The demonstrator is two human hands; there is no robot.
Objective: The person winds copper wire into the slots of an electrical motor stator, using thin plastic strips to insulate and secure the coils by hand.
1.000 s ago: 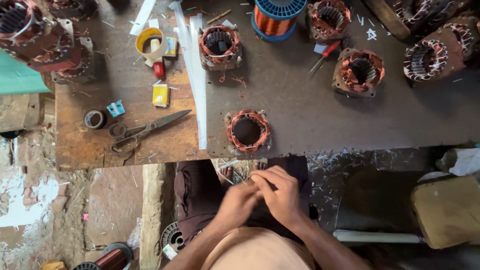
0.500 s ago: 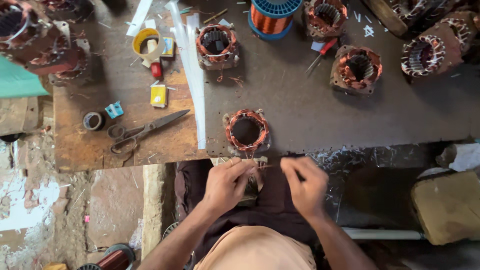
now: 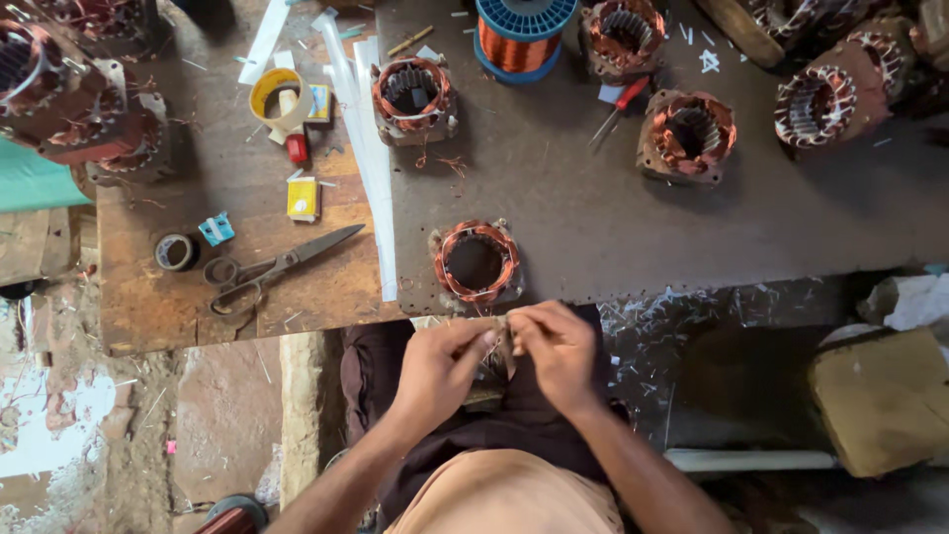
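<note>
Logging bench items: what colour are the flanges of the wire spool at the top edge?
Blue flanges on the wire spool, wound with copper-orange wire; the head view shows it.

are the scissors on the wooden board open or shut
Slightly open. The scissors lie flat on the wooden board, handles apart, blades nearly together.

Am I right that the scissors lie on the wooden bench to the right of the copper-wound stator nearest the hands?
Not quite: in the head view the scissors lie on the wooden bench to the left of that stator, not the right.
</note>
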